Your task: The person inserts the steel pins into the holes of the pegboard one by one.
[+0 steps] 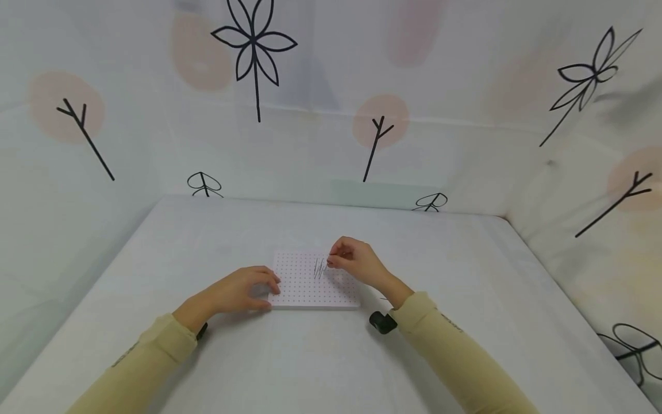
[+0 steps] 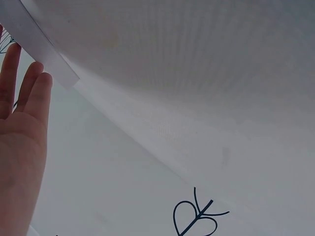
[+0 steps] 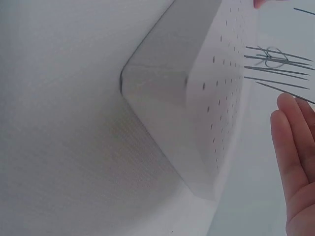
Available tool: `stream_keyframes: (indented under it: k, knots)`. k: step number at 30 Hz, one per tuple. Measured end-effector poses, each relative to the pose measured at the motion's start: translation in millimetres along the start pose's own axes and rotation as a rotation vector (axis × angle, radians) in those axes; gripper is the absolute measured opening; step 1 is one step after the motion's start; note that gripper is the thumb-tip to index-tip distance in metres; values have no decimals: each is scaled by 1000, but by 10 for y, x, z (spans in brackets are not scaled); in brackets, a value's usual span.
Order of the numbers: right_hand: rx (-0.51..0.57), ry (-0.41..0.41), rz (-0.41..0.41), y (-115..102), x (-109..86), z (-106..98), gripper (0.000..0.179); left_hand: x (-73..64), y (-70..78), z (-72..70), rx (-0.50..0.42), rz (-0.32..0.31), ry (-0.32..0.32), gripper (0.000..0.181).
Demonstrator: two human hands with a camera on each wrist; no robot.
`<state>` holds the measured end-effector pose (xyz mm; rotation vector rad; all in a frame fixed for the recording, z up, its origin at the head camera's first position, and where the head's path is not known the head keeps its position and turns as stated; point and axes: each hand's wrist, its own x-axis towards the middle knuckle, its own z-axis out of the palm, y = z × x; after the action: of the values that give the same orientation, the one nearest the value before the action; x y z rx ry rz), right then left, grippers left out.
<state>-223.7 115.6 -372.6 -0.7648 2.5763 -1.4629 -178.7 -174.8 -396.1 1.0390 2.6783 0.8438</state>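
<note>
A white board (image 1: pixel 312 296) dotted with rows of small holes lies flat on the table. Several thin dark needles (image 1: pixel 317 268) stand up from it right of its middle; in the right wrist view these needles (image 3: pixel 275 61) rise side by side from the holes. My right hand (image 1: pixel 357 261) pinches another thin needle (image 3: pixel 275 88), slanted beside the standing ones, over the board's right part. At the board's left edge, my left hand (image 1: pixel 243 289) rests with fingers spread, the fingers (image 2: pixel 37 96) nearly straight against the side.
A short dark thin piece (image 1: pixel 384 298) lies on the white tablecloth (image 1: pixel 320 362) near my right wrist. Dark wrist devices (image 1: pixel 383 322) sit below the sleeves. Behind and at the sides hangs a cloth (image 1: pixel 310 144) with plant drawings.
</note>
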Motion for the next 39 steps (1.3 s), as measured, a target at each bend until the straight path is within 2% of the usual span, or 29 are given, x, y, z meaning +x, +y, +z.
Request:
stream_keyframes:
  k: [10, 17, 26, 32, 39]
  knots:
    - [-15, -10, 34, 42, 45, 27, 8, 2, 4, -6, -2, 11, 2, 21]
    - [-35, -8, 19, 54, 55, 25, 8, -2, -4, -11, 9, 25, 11, 21]
    - [-67, -39, 57, 92, 63, 41, 8, 6, -3, -13, 5, 13, 4, 21]
    - [-115, -62, 38, 129, 78, 47, 7, 5, -19, -9, -4, 31, 12, 21]
    - [-167, -65, 50, 114, 47, 44, 6, 2, -5, -12, -4, 14, 12, 21]
